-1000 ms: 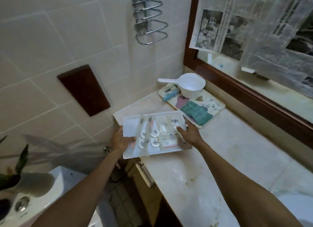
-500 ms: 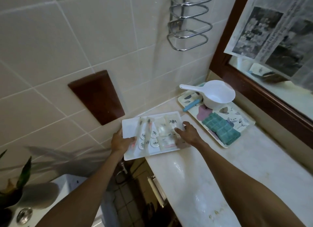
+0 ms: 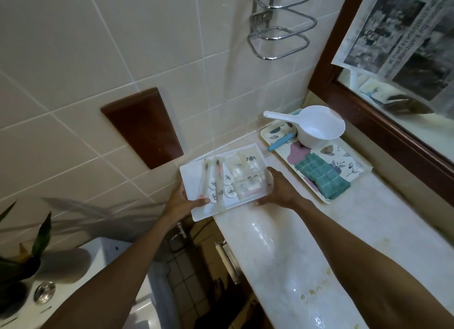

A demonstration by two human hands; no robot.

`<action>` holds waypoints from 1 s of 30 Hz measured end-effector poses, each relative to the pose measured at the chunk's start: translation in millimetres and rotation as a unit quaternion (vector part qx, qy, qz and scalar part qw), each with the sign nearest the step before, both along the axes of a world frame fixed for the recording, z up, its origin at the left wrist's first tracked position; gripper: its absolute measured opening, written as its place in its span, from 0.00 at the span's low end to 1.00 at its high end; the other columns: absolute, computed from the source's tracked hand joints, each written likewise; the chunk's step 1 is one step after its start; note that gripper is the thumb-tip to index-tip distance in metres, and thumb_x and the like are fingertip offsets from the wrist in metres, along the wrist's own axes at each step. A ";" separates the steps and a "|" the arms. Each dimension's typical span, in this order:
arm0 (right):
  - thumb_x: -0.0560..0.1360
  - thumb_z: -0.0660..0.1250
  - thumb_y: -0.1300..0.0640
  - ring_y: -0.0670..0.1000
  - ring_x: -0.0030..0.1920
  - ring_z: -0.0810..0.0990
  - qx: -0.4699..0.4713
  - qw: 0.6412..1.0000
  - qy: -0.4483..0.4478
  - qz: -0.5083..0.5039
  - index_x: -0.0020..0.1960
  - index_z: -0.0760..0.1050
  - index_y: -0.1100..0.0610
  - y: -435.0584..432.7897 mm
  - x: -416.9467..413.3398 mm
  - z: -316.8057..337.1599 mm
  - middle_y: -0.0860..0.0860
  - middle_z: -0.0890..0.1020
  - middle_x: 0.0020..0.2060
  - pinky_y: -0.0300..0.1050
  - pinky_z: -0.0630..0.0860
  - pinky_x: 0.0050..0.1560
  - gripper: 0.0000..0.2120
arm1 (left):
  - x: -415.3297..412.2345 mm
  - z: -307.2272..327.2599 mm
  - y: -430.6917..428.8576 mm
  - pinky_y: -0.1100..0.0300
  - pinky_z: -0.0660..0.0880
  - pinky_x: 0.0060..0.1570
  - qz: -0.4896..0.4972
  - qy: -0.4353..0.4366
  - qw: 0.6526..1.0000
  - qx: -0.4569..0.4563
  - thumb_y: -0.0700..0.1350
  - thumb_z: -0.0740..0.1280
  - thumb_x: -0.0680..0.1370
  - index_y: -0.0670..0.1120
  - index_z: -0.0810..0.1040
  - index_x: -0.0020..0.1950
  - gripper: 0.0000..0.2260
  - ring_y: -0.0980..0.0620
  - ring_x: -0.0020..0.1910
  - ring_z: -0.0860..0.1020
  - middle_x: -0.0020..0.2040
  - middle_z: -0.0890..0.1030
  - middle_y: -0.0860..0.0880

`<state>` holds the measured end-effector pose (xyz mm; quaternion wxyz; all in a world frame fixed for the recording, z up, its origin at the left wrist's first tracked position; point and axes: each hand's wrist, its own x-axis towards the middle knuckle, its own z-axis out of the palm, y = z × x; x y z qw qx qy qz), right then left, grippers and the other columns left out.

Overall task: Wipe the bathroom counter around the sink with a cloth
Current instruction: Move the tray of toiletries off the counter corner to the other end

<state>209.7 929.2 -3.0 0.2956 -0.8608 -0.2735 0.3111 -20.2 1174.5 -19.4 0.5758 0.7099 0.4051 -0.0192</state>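
A white tray [image 3: 194, 178] of wrapped toiletries sits at the far left end of the pale marble counter [image 3: 294, 242], partly overhanging its edge. My left hand [image 3: 183, 202] grips the tray's near left corner, thumb on top. My right hand [image 3: 280, 189] holds its right side. A folded teal cloth [image 3: 321, 177] lies on a leaf-patterned tray [image 3: 353, 166] just right of my right hand, untouched. The counter is wet and has brown smears and crumbs near me. The sink is out of view.
A white plastic dipper [image 3: 319, 127] and a blue-handled item [image 3: 280, 142] rest on the patterned tray. A wood-framed mirror [image 3: 368, 117] with newspaper taped on it lines the right. A chrome rack [image 3: 280, 31] hangs on the tiled wall. Toilet tank and plant [image 3: 27, 257] are lower left.
The view has tilted and shifted. The white tray has moved farther along the counter toward the wall corner, still in both hands.
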 end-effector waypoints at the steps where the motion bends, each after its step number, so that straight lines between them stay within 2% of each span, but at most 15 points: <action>1: 0.42 0.83 0.35 0.49 0.63 0.73 -0.005 1.000 -0.013 0.009 0.68 0.65 0.43 -3.1 -2.2 -2.2 0.46 0.75 0.63 0.54 0.75 0.61 0.58 | -3.9 -3.0 -3.1 0.43 0.78 0.62 -0.024 0.007 1.000 0.007 0.60 0.85 0.57 0.61 0.65 0.73 0.49 0.51 0.66 0.77 0.68 0.77 0.57; 3: 0.43 0.82 0.35 0.51 0.64 0.70 -0.022 0.999 -0.031 0.007 0.72 0.61 0.44 -6.9 -6.0 -6.3 0.48 0.72 0.65 0.53 0.73 0.63 0.61 | -10.6 -15.3 -8.2 0.44 0.75 0.65 -0.056 0.018 0.998 0.037 0.58 0.87 0.56 0.59 0.59 0.77 0.56 0.53 0.69 0.73 0.71 0.72 0.59; 6: 0.45 0.82 0.37 0.49 0.58 0.75 -0.007 0.999 -0.050 -0.008 0.66 0.66 0.43 -9.1 -5.1 -19.2 0.45 0.77 0.59 0.52 0.77 0.57 0.52 | -14.4 -24.5 -16.4 0.45 0.74 0.67 -0.076 0.019 0.994 0.076 0.57 0.86 0.56 0.56 0.55 0.79 0.60 0.53 0.70 0.71 0.72 0.71 0.59; 7: 0.46 0.83 0.39 0.48 0.55 0.78 0.007 0.998 -0.055 -0.016 0.63 0.68 0.44 -8.8 -6.7 -16.2 0.44 0.79 0.55 0.49 0.79 0.53 0.48 | -14.6 -22.6 -20.1 0.47 0.75 0.66 -0.076 0.025 0.993 0.090 0.55 0.86 0.57 0.54 0.55 0.79 0.58 0.53 0.69 0.71 0.71 0.71 0.58; 9: 0.51 0.85 0.50 0.44 0.50 0.79 0.044 0.996 -0.068 -0.035 0.60 0.72 0.48 -8.4 -13.4 -1.0 0.41 0.80 0.49 0.32 0.75 0.47 0.41 | -10.7 -17.9 -26.2 0.49 0.77 0.62 -0.063 0.037 0.990 0.121 0.51 0.85 0.58 0.52 0.58 0.77 0.54 0.51 0.67 0.72 0.69 0.73 0.55; 10: 0.53 0.85 0.55 0.44 0.50 0.78 0.060 0.995 -0.062 -0.048 0.61 0.73 0.52 -7.0 -17.0 7.4 0.40 0.79 0.49 0.26 0.70 0.45 0.39 | -7.3 -16.3 -28.3 0.52 0.77 0.59 -0.057 0.040 0.989 0.130 0.50 0.85 0.59 0.52 0.60 0.75 0.51 0.50 0.66 0.73 0.67 0.74 0.54; 11: 0.56 0.84 0.59 0.46 0.51 0.77 0.072 0.994 -0.057 -0.059 0.64 0.72 0.56 -6.2 -18.5 11.0 0.42 0.77 0.51 0.26 0.68 0.45 0.39 | -4.3 -16.5 -29.3 0.56 0.77 0.56 -0.054 0.039 0.989 0.135 0.49 0.84 0.61 0.51 0.62 0.74 0.47 0.51 0.64 0.74 0.66 0.74 0.54; 14: 0.59 0.82 0.65 0.48 0.53 0.71 0.105 0.989 -0.067 -0.084 0.64 0.72 0.66 -1.9 -19.6 16.8 0.51 0.75 0.53 0.31 0.63 0.45 0.36 | 3.6 -17.5 -31.0 0.68 0.73 0.50 -0.035 0.030 0.988 0.148 0.49 0.83 0.65 0.50 0.65 0.72 0.40 0.53 0.63 0.74 0.64 0.76 0.54; 16: 0.60 0.82 0.66 0.51 0.54 0.73 0.109 0.988 -0.066 -0.091 0.62 0.73 0.67 3.2 -17.7 16.9 0.56 0.78 0.55 0.32 0.64 0.44 0.34 | 8.2 -14.1 -35.4 0.72 0.70 0.50 -0.023 0.018 0.988 0.152 0.46 0.83 0.66 0.49 0.64 0.72 0.41 0.55 0.63 0.72 0.66 0.74 0.53; 17: 0.60 0.82 0.66 0.53 0.55 0.75 0.107 0.987 -0.063 -0.098 0.62 0.73 0.67 4.8 -16.4 16.6 0.58 0.79 0.56 0.34 0.64 0.44 0.33 | 9.8 -12.9 -38.2 0.70 0.71 0.53 -0.016 0.013 0.988 0.150 0.44 0.83 0.65 0.48 0.64 0.73 0.41 0.54 0.64 0.71 0.67 0.73 0.52; 19: 0.60 0.81 0.65 0.53 0.53 0.75 0.111 0.985 -0.059 -0.121 0.60 0.74 0.65 8.3 -14.7 16.8 0.57 0.80 0.54 0.35 0.65 0.43 0.31 | 11.6 -10.6 -44.1 0.60 0.74 0.60 0.007 0.008 0.989 0.145 0.43 0.84 0.64 0.46 0.65 0.73 0.43 0.51 0.67 0.71 0.68 0.72 0.49; 21: 0.60 0.82 0.63 0.49 0.50 0.74 0.119 0.982 -0.052 -0.138 0.59 0.75 0.62 11.0 -13.4 14.9 0.50 0.78 0.48 0.34 0.65 0.41 0.30 | 11.7 -11.7 -46.5 0.51 0.76 0.63 0.024 0.012 0.990 0.142 0.46 0.85 0.63 0.47 0.65 0.73 0.44 0.47 0.68 0.73 0.70 0.72 0.49; 24: 0.60 0.81 0.60 0.49 0.51 0.76 0.122 0.979 -0.046 -0.158 0.58 0.74 0.55 15.3 -10.2 9.2 0.45 0.77 0.48 0.40 0.68 0.45 0.30 | 12.0 -9.9 -47.5 0.49 0.76 0.62 0.026 0.036 0.990 0.135 0.52 0.84 0.63 0.50 0.62 0.74 0.46 0.45 0.67 0.74 0.70 0.73 0.49; 26: 0.60 0.80 0.61 0.49 0.50 0.74 0.112 0.978 -0.054 -0.167 0.58 0.74 0.55 17.6 -9.0 7.2 0.45 0.75 0.49 0.43 0.67 0.48 0.29 | 13.5 -8.0 -46.7 0.48 0.76 0.62 0.016 0.057 0.989 0.135 0.57 0.83 0.62 0.51 0.59 0.75 0.50 0.44 0.68 0.74 0.71 0.72 0.50; 30: 0.63 0.79 0.58 0.53 0.58 0.74 0.085 0.980 -0.078 -0.165 0.62 0.72 0.57 17.5 -10.8 4.1 0.52 0.75 0.57 0.46 0.68 0.52 0.31 | 16.4 -3.4 -45.6 0.53 0.73 0.56 -0.014 0.075 0.984 0.163 0.58 0.82 0.64 0.50 0.57 0.75 0.49 0.43 0.69 0.73 0.72 0.70 0.48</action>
